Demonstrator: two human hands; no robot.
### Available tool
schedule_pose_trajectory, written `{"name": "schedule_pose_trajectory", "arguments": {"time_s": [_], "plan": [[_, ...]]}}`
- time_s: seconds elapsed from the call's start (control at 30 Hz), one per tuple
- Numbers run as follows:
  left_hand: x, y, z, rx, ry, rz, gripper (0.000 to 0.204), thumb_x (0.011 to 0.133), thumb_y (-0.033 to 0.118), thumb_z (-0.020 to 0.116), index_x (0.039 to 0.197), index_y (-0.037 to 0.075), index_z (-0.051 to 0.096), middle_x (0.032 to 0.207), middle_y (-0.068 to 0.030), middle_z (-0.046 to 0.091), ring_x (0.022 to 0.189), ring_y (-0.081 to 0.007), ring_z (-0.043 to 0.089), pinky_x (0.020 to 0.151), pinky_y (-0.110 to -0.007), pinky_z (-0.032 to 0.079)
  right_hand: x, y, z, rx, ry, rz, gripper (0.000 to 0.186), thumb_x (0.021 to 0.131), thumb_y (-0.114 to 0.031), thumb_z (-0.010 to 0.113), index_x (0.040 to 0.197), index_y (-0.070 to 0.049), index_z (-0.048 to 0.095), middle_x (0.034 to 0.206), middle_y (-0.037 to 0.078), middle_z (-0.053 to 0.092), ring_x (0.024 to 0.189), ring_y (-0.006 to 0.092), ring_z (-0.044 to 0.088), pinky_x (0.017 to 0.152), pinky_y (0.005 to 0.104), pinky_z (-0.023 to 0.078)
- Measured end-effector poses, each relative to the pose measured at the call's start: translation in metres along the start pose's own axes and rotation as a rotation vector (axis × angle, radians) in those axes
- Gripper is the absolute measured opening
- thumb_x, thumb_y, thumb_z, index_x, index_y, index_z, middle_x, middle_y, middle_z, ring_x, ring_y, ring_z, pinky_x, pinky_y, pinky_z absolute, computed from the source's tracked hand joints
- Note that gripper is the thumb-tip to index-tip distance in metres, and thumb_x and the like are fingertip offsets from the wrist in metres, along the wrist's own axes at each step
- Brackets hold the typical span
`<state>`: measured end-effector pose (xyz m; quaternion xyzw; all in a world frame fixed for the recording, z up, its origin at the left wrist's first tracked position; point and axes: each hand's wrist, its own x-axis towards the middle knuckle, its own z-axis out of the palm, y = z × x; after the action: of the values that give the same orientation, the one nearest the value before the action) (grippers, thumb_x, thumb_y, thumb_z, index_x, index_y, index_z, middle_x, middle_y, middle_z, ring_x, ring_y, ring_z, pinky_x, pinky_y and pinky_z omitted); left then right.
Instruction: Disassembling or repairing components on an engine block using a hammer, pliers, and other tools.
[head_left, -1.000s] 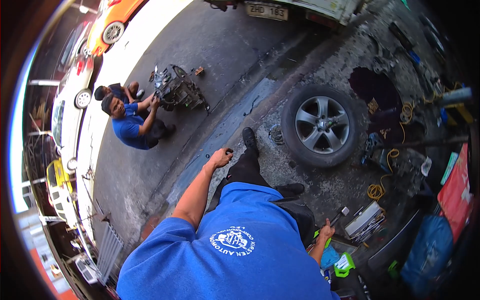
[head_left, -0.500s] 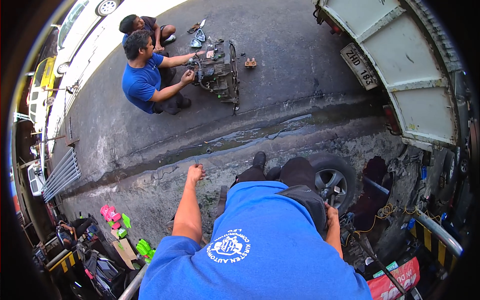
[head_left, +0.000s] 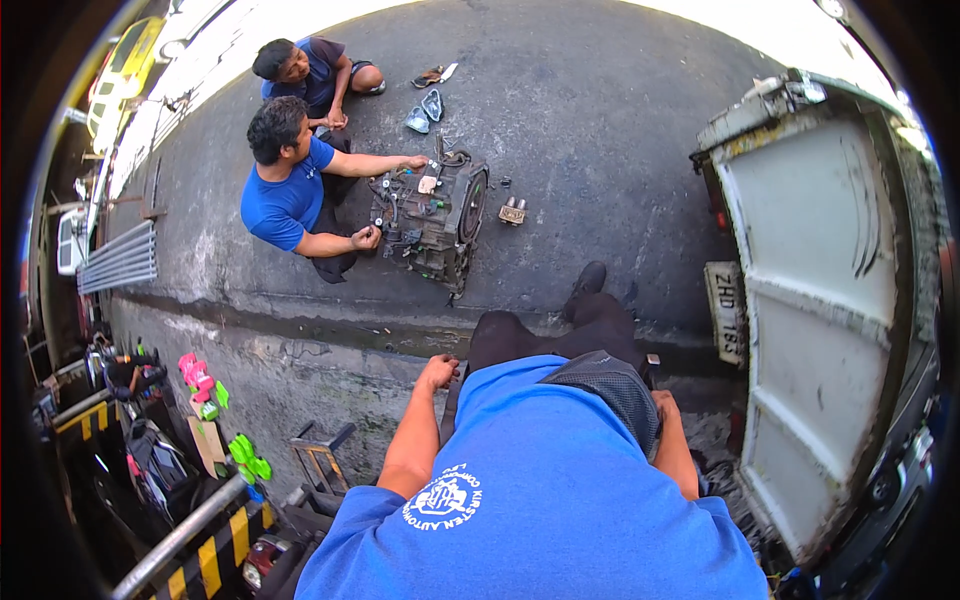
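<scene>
My left hand (head_left: 438,373) hangs beside my left thigh, its fingers curled in, with nothing visible in them. Low by my right hip, my right hand (head_left: 665,406) is closed. Just above it a small dark tool with a pale tip (head_left: 653,359) sticks up, apparently from my grip; its kind is too small to tell. Ahead of me a greasy gearbox (head_left: 430,215) rests on the asphalt. A crouching co-worker in a blue shirt (head_left: 285,200) has both hands at it. Neither of my hands touches the gearbox.
Another person (head_left: 315,75) squats behind the co-worker. Small metal parts (head_left: 513,211) lie right of the gearbox. A white truck tailgate (head_left: 820,270) stands at my right. A gutter (head_left: 370,330) crosses the ground. Grey pipes (head_left: 120,257) and a striped barrier (head_left: 215,555) are at left.
I have stepped forward over the gutter, nearer the gearbox and the truck. My left hand has swung back to my thigh. The wheel on the right has left the view.
</scene>
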<state>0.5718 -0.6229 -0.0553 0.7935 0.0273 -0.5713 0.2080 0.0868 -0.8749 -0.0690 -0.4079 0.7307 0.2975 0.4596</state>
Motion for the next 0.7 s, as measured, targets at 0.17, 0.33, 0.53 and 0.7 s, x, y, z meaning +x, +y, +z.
{"name": "schedule_pose_trajectory", "arguments": {"time_s": [0.17,0.33,0.53,0.7], "plan": [[0.007,0.178,0.024,-0.295,0.01,0.279,0.033,0.094,0.024,0.051,0.12,0.004,0.054,0.089,-0.0066,0.064,0.073,-0.0133,0.061,0.063,-0.027,0.05,-0.007,-0.218,-0.171,0.124,0.034,-0.237,0.045,0.082,-0.045,0.065,0.082,0.0,0.06,0.06,0.005,0.051,0.046,0.0172,0.047,0.043,0.0322,0.038],[0.078,0.303,0.022,-0.354,0.065,0.33,0.034,0.094,0.024,0.05,0.12,0.003,0.054,0.092,-0.0077,0.064,0.078,-0.0142,0.063,0.066,-0.027,0.049,-0.006,-0.442,-0.272,0.236,0.101,-0.483,0.05,0.09,-0.055,0.049,0.098,-0.006,0.055,0.055,0.0,0.041,0.042,0.0095,0.039,0.039,0.0263,0.033],[0.215,0.379,0.013,-0.462,0.118,-0.053,0.031,0.093,0.023,0.05,0.116,0.002,0.056,0.088,-0.0068,0.065,0.069,-0.0133,0.062,0.057,-0.028,0.047,0.009,-0.675,-0.314,0.216,0.24,-0.899,0.019,0.085,-0.022,0.06,0.08,-0.006,0.052,0.057,0.0,0.048,0.048,0.0081,0.046,0.043,0.0258,0.037],[0.265,0.482,-0.031,-0.603,0.188,-0.15,0.029,0.092,0.021,0.052,0.112,0.001,0.058,0.089,-0.0089,0.065,0.071,-0.0144,0.062,0.059,-0.028,0.048,0.011,-0.867,-0.333,-0.342,0.173,-0.782,0.012,0.082,-0.014,0.057,0.079,-0.005,0.05,0.059,-0.002,0.045,0.047,0.0072,0.041,0.042,0.024,0.033]]}}
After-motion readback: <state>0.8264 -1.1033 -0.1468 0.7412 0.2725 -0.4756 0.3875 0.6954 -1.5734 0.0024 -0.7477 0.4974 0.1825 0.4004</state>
